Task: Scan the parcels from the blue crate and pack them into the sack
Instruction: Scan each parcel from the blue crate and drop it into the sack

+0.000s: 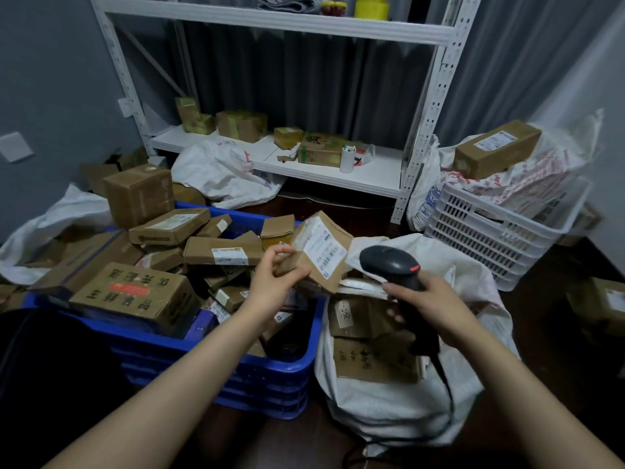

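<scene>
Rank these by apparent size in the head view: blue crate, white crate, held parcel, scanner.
1. blue crate, nearest
2. white crate, farther off
3. held parcel and scanner: these look alike and the scanner is partly covered, so unranked

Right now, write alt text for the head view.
The left hand holds a labelled cardboard parcel beside the black barcode scanner gripped by the right hand, above a parcel-filled blue crate and an open white sack.

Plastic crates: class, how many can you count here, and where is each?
2. The blue crate sits lower left of centre, heaped with parcels; the white crate stands at the right, holding a printed sack. More could be hidden behind the clutter.
</scene>
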